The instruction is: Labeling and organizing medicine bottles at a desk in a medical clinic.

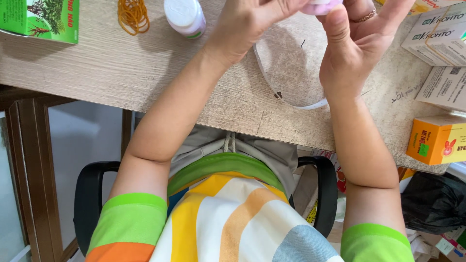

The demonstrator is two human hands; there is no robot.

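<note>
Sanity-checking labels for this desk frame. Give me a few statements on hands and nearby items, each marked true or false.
1. Both hands, the left hand and the right hand, meet on a small pale purple object at the top edge. True.
2. The white bottle stands upright by the orange box. False: it lies on the table beside the orange rubber bands.
3. A thin white strip curves on the table under the hands. True.
4. The right hand wears no ring. False: a ring shows on one finger.
5. The orange box sits at the table's right edge. True.
</note>
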